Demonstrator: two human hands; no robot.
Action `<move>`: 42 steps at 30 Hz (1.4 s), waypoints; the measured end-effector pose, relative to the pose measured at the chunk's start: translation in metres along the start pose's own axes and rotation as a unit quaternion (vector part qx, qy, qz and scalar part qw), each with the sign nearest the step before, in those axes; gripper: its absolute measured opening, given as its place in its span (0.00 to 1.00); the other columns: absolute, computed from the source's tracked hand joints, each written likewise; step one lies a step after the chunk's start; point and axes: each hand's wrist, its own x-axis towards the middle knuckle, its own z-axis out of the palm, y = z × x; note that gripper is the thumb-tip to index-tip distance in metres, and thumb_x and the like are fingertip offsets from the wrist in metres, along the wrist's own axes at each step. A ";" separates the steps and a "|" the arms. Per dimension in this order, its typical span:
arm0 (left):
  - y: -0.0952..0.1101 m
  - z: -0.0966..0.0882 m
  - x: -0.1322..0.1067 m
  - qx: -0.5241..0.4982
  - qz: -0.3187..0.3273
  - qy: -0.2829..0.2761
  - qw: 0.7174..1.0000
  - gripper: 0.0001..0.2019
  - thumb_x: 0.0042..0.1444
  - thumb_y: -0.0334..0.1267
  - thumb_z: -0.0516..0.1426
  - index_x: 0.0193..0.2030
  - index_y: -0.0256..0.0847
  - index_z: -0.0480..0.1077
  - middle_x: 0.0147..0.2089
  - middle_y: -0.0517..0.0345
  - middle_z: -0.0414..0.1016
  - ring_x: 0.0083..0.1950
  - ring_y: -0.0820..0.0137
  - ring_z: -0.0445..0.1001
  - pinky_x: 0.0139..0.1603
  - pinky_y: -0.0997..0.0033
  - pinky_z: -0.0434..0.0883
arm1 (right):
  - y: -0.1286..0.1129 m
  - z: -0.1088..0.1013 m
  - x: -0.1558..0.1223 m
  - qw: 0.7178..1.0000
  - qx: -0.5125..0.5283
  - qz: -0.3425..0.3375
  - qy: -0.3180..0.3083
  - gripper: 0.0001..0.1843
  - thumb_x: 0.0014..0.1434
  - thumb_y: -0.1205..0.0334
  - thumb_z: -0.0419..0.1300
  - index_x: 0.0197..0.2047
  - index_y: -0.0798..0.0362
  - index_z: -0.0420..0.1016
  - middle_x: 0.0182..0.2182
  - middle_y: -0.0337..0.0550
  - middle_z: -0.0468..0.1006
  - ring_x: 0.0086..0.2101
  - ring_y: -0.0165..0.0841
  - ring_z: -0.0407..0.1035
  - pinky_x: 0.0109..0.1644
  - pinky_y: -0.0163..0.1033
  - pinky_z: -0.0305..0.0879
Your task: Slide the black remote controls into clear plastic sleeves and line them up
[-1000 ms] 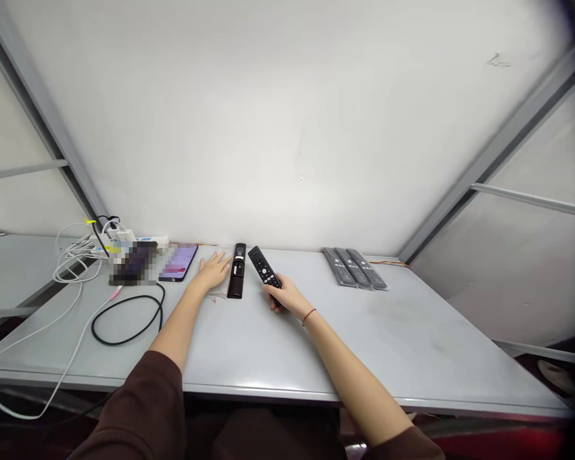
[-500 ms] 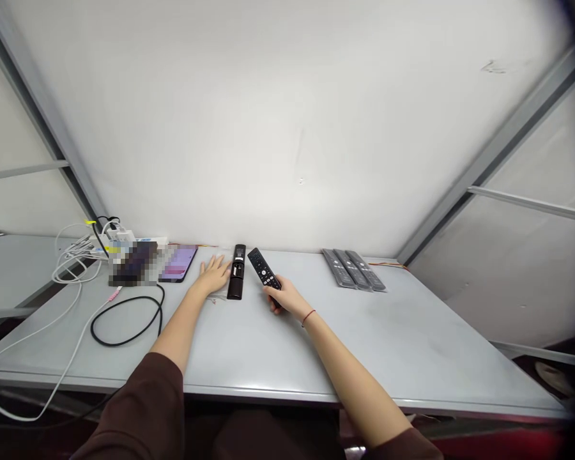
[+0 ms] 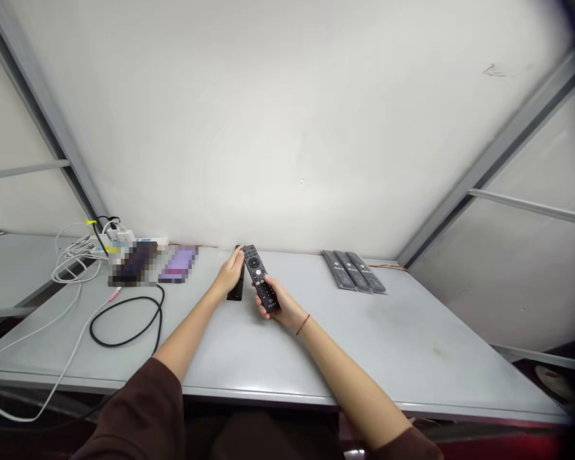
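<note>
black remote [image 3: 259, 273] in right hand [image 3: 282, 301]

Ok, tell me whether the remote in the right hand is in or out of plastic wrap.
Out. The held remote looks dark and crisp, with no film edge visible; the three greyish remotes look wrapped.

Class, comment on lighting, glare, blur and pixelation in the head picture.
Head view: bright wall, pale glare along the front of the table, dark blur at the right border, square pixelation hiding detail at left; the held remote looks fairly sharp.
</note>
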 end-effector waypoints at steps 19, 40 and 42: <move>0.019 0.022 -0.013 -0.331 -0.147 -0.054 0.931 0.25 0.59 0.58 0.45 0.49 0.41 0.66 0.35 0.54 0.73 0.29 0.70 0.72 0.25 0.72 0.69 | 0.004 0.011 -0.006 0.993 -0.025 -0.109 -0.029 0.20 0.52 0.54 0.62 0.45 0.51 0.62 0.30 0.39 0.73 0.25 0.31 0.71 0.21 0.32 0.66; 0.007 0.034 -0.017 -0.188 -0.053 -0.111 0.974 0.25 0.51 0.51 0.58 0.53 0.41 0.62 0.40 0.54 0.75 0.42 0.68 0.74 0.45 0.66 0.70 | -0.005 -0.013 0.002 0.976 -0.114 -0.162 0.089 0.23 0.53 0.45 0.61 0.41 0.58 0.74 0.33 0.49 0.79 0.31 0.34 0.75 0.35 0.38 0.73; 0.008 0.033 -0.017 -0.196 -0.037 -0.103 0.974 0.25 0.51 0.51 0.59 0.52 0.41 0.62 0.40 0.54 0.74 0.43 0.67 0.74 0.45 0.66 0.70 | -0.006 -0.014 0.002 0.987 -0.073 -0.125 0.066 0.22 0.54 0.48 0.62 0.44 0.57 0.74 0.38 0.50 0.79 0.37 0.36 0.75 0.38 0.36 0.74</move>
